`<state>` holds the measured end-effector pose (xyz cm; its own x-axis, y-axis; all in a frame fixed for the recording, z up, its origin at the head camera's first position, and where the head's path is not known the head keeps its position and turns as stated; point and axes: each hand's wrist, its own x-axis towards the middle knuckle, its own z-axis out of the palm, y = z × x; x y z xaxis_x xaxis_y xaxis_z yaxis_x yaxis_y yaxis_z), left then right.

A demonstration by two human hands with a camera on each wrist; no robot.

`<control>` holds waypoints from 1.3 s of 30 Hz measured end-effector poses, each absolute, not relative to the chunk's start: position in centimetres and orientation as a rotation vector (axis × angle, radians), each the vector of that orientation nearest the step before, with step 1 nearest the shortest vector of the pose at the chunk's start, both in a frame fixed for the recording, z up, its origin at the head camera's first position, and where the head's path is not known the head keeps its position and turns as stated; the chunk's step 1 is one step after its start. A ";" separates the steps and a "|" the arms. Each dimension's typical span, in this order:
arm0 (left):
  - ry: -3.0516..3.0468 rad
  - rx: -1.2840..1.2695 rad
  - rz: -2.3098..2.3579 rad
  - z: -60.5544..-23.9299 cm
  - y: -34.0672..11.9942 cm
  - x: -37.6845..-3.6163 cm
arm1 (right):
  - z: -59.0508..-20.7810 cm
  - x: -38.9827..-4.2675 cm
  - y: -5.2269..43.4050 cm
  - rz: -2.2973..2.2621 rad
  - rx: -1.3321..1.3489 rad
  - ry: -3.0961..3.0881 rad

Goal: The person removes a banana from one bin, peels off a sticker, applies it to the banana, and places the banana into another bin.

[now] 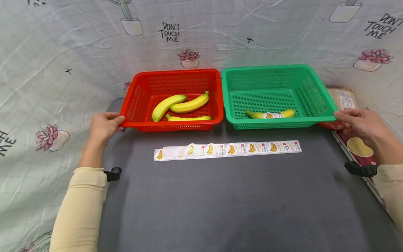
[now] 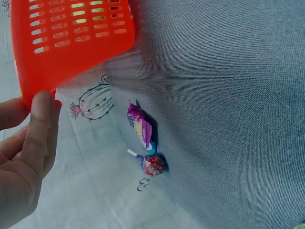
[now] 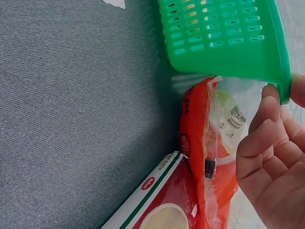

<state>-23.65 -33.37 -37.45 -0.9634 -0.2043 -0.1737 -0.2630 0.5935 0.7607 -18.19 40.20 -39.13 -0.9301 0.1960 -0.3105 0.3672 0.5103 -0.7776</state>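
Three bananas are contained in the left basket, one banana in the neighbouring right basket, and a label strip is laid before both on the table.

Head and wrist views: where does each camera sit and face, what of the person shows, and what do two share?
Head: on the head, facing forward and down at red basket, green basket and sticker strip; left hand, right hand, sleeves show.
Left wrist: worn there, facing the left hand gripping the red basket's corner; only that hand shows.
Right wrist: worn there, facing the right hand gripping the green basket's corner; only that hand shows.
Head and left wrist share red basket and left hand.
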 end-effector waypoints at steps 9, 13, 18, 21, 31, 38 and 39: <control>2.808 -0.431 1.331 -37.8 -32.8 -23.8 | -39.3 -17.9 40.4 -1.212 0.499 2.686; 2.808 -0.446 1.346 -38.0 -32.9 -23.5 | -39.2 -17.9 40.1 -1.098 0.501 2.762; 2.812 -0.461 1.378 -38.1 -32.8 -23.7 | -37.4 -18.6 37.6 -1.018 0.525 2.941; 2.807 -0.465 1.423 -38.2 -32.8 -23.9 | -35.1 -20.1 34.5 -1.145 0.380 2.966; 2.791 -0.543 1.546 -38.7 -32.9 -23.9 | -31.8 -27.3 14.0 -1.586 -0.474 2.418; 2.778 -0.580 1.598 -38.5 -32.6 -23.6 | -35.0 -30.0 2.7 -1.412 -0.566 2.250; 2.778 -0.580 1.604 -38.4 -32.6 -23.5 | -35.5 -30.3 1.7 -1.388 -0.564 2.237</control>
